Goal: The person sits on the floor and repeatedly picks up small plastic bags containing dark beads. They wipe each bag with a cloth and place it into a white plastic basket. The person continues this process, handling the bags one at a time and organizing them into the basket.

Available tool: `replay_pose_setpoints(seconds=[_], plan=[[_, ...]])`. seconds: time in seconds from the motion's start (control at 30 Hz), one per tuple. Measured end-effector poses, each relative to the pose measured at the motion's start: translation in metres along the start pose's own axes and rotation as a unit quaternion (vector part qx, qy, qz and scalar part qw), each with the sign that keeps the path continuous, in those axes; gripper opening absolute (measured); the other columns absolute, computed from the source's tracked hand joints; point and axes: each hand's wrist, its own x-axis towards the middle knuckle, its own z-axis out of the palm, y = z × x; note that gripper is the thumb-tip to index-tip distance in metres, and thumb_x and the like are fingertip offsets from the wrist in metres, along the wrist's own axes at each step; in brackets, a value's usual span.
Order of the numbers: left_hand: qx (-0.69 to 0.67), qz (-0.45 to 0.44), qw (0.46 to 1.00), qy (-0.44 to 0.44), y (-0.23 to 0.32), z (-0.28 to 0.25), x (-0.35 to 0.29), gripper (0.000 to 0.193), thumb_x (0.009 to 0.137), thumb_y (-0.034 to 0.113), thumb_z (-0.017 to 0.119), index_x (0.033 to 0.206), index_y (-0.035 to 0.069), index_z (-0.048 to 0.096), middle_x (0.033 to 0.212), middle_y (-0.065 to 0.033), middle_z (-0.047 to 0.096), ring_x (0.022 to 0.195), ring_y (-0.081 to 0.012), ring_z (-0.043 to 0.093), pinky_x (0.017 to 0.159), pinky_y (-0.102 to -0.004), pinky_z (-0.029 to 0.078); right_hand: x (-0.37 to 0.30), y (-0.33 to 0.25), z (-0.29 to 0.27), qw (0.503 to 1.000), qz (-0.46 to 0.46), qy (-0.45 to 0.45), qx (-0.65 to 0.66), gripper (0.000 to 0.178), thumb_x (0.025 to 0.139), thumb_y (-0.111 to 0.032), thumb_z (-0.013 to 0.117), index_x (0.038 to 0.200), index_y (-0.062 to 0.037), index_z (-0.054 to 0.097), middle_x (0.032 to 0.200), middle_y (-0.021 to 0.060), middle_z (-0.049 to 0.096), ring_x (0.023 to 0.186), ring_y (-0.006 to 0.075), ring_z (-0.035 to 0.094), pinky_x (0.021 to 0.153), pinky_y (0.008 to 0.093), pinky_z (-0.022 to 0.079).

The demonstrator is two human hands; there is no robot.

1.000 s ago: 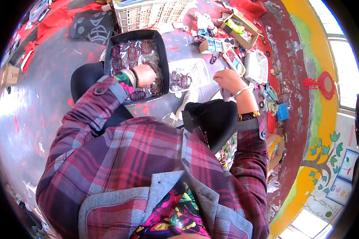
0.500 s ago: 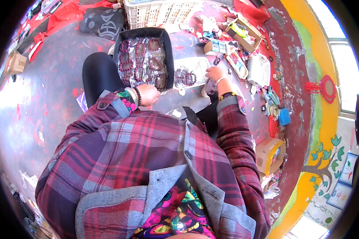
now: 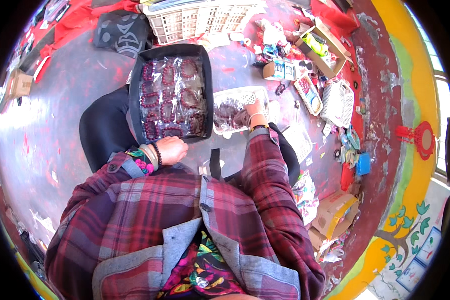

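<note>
A black box (image 3: pixel 133 107) stands over my lap, filled with rows of dark red bead bracelets (image 3: pixel 168 102) in clear plastic packets. My left hand (image 3: pixel 171 150) lies by its near edge, fingers curled together, with nothing visible in them. To the right of the box sits a white plastic basket (image 3: pixel 259 90) holding dark bracelets in clear wrap (image 3: pixel 228 111). Over the basket's right part my right hand (image 3: pixel 255 109) is closed on a dark brown crumpled piece (image 3: pixel 241 119) that looks like cloth. The palm side of both hands is hidden.
Farther ahead stands a large cream crate (image 3: pixel 195 22) beside a grey patterned bag (image 3: pixel 123 33). Right of the basket are an open cardboard box (image 3: pixel 330 47), a narrow tray (image 3: pixel 308 95) and a white woven basket (image 3: pixel 337 103). A cardboard box (image 3: pixel 333 216) stands at my right side.
My right hand has moved left into the white basket, bringing the brown piece along. My left hand has shifted toward me and left. The black box appears lower and farther left in view.
</note>
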Motion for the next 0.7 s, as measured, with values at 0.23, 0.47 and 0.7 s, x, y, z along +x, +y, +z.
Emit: replay_pose_setpoints(seconds=[0.23,0.47,0.7], plan=[[-0.02,-0.003,1.0,0.015,-0.007,0.003,-0.003,0.019,0.081,0.019,0.053,0.09,0.004,0.061,0.082,-0.0156,0.061,0.083,-0.0349,0.057,0.077,-0.0445,0.045,-0.003,-0.019,0.024,0.897,-0.155,-0.059,-0.409,0.036,0.084,-0.027,0.055,0.11,-0.0024,0.062,0.106,0.015,0.064,0.101,0.0304,0.061,0.084,0.0381,0.05],[0.002,0.014,1.0,0.019,-0.001,0.005,0.004,0.021,0.082,0.021,0.052,0.083,0.003,0.062,0.08,-0.0186,0.063,0.082,-0.0367,0.061,0.074,-0.0468,0.048,-0.087,-0.072,-0.024,0.934,-0.188,0.049,-0.299,0.026,0.084,-0.022,0.054,0.095,-0.0032,0.068,0.1,0.011,0.066,0.093,0.0292,0.064,0.079,0.0385,0.051],[-0.106,0.019,0.952,0.286,0.008,-0.013,0.009,0.024,0.089,0.02,0.049,0.097,0.002,0.062,0.091,-0.018,0.063,0.085,-0.0317,0.062,0.074,-0.0394,0.049,-0.257,-0.137,-0.142,0.913,-0.298,-0.013,0.277,0.019,0.084,-0.014,0.06,0.087,0.0043,0.065,0.081,0.013,0.068,0.071,0.0186,0.066,0.064,0.0312,0.051]])
